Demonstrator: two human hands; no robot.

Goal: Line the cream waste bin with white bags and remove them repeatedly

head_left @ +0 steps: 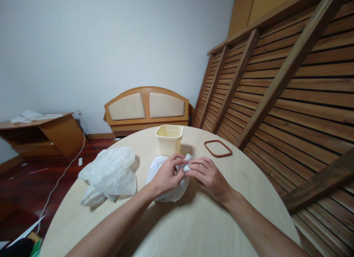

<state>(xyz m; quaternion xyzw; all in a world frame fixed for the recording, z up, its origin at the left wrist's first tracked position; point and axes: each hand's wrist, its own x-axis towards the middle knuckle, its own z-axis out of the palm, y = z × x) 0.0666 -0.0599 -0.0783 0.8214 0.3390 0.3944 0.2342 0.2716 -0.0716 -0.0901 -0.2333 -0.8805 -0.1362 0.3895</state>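
A white plastic bag (177, 194) sits on the table in front of me, partly covered by my hands. My left hand (167, 175) is closed, thumb and fingers pinching the gathered top of the bag. From the other side, my right hand (211, 177) grips the same bunched plastic with its fingertips. Just behind the bag stands a cream-coloured bin (169, 145), upright, its top uncovered. To its right a brown rounded-square ring (224, 155) lies flat. Another white plastic bag (113, 172), crumpled, rests left of my hands.
Everything stands on a round pale wooden table (243, 220). A slatted wooden panel (276, 91) leans along the right side. Behind the table is a headboard (146, 102). A low wooden cabinet (59, 135) stands at left, with a white cable (69, 166) running along the floor.
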